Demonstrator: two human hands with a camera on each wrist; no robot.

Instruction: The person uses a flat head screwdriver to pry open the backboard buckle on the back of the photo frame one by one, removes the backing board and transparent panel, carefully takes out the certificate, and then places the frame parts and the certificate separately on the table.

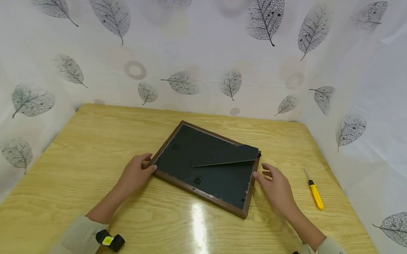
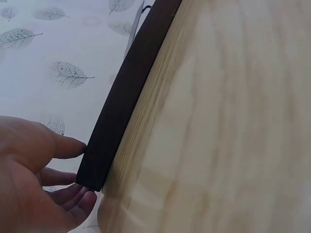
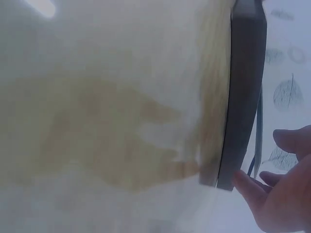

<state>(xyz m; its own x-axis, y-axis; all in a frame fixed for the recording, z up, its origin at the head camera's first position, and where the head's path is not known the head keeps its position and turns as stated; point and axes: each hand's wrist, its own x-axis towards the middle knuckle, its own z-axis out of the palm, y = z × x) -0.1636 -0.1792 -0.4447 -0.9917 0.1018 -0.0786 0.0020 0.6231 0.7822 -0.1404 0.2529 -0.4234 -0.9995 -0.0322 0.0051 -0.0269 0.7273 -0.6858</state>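
A picture frame [image 1: 173, 167] with a brown rim and black backing lies face down on the wooden table, turned at an angle. Its black easel stand [image 1: 227, 155] is tilted up from the backing. At the left corner my left hand [image 1: 137, 173] grips the rim, the thumb on top and the other fingers bent around the side. My right hand [image 1: 276, 186] is beside the right edge, one digit touching the rim and the others apart from it. In the right wrist view, that hand [image 3: 284, 194] has its fingers loosely spread near the frame's dark side [image 3: 245, 92].
A screwdriver [image 1: 315, 194] with a yellow handle lies to the right of my right hand. Leaf-patterned cloth [image 1: 207, 58] hangs behind the table [image 1: 95, 144] and along both its sides. Black straps with small devices [image 1: 110, 240] sit at both sleeves.
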